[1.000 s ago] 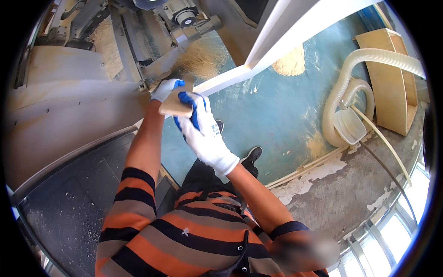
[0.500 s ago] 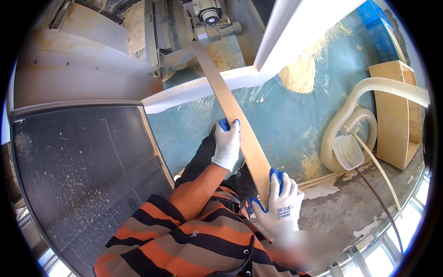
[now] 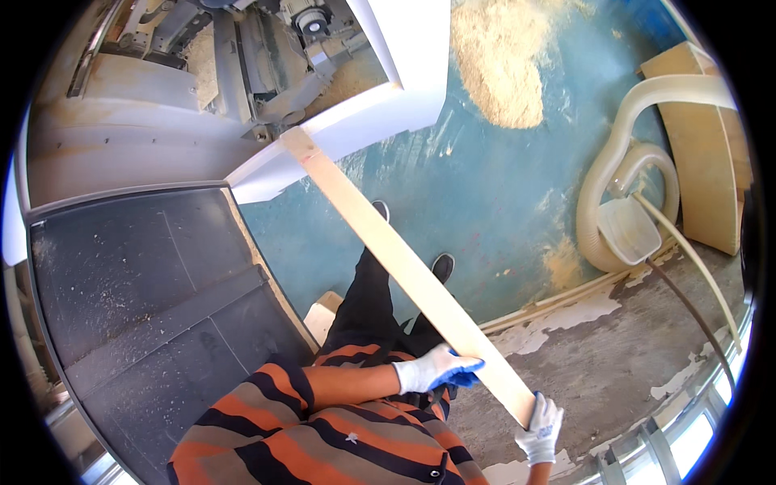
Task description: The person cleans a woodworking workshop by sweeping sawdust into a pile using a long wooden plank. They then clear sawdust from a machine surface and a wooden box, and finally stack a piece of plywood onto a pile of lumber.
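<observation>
Two gloved hands are closed on one long pale wooden board point(image 3: 404, 267), which runs as a slant from the upper middle of the head view down to the lower right. The left hand point(image 3: 440, 370), in a white glove with blue fingertips, is wrapped over the board's left edge a little above its near end, the fingers clamped together on the wood. The right hand point(image 3: 540, 427), in the same kind of glove, is closed on the near end of the board, with the fingers curled around its corner. The far end of the board is laid against the white outfeed ledge point(image 3: 356, 129) of a grey woodworking machine point(image 3: 267, 56), at the ledge's left part, where sawdust is packed into the machine's housing. Between its two ends the board is held in the air above the blue-painted floor point(image 3: 485, 202).

A dark metal machine table point(image 3: 137, 283), dusted with chips, is seen at the left, its right edge just beside the person's dark trousers point(image 3: 372, 299). An orange and black striped shirt point(image 3: 323, 420) fills the lower middle, and two black shoes point(image 3: 441, 265) are seen on the floor under the board. A sawdust heap point(image 3: 497, 65) lies on the floor near the top, well apart from the hands. A pale ribbed extraction hose point(image 3: 622, 194) is coiled at the right, beside curved plywood pieces point(image 3: 711, 153) stood near the wall.
</observation>
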The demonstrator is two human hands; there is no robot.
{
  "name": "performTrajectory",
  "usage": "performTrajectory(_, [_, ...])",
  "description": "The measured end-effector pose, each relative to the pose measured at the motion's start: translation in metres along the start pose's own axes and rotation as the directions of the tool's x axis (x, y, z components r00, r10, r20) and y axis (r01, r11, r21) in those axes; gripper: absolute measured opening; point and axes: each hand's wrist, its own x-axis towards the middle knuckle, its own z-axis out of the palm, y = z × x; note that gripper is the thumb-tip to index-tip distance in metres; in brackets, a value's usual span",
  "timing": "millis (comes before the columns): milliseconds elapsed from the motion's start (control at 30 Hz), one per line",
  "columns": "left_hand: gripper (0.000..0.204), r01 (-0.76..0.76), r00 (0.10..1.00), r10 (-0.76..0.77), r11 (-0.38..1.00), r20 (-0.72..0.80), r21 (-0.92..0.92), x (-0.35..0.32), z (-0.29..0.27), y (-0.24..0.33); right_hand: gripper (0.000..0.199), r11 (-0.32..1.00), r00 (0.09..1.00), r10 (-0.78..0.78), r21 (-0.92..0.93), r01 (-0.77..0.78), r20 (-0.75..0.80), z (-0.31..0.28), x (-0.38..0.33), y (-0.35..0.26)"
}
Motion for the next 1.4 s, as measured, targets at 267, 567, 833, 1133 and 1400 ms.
performTrajectory(267, [0.029, 0.167, 0.984, -0.175, 0.967, -0.023, -0.193, 0.064, -0.022, -0.038, 0.067, 0.999, 0.995, 0.048, -0.019, -0.047, 0.087, 0.027, 0.003, 0.021])
performTrajectory(567, [0.025, -0.351, 0.839, 0.171, 0.896, -0.517, -0.272, 0.183, -0.192, 0.016, 0.065, 0.967, 0.997, -0.047, 0.253, 0.032, 0.054, 0.139, 0.202, -0.080])
performTrajectory(833, [0.033, -0.597, 0.727, 0.337, 0.742, -0.598, -0.307, 0.308, -0.359, 0.122, 0.062, 0.957, 0.987, -0.158, 0.245, 0.158, -0.018, 0.267, 0.451, -0.136])
performTrajectory(1133, [0.037, -0.738, 0.443, 0.689, 0.644, -0.574, 0.203, 0.415, -0.504, 0.262, 0.056, 0.869, 0.990, -0.101, 0.494, 0.039, 0.099, 0.362, 0.670, -0.181])
performTrajectory(1400, [0.025, -0.079, 0.579, 0.732, 0.490, -0.360, 0.868, 0.453, -0.420, 0.279, 0.066, 0.403, 0.940, 0.249, 0.857, -0.322, 0.236, 0.421, 0.628, -0.189])
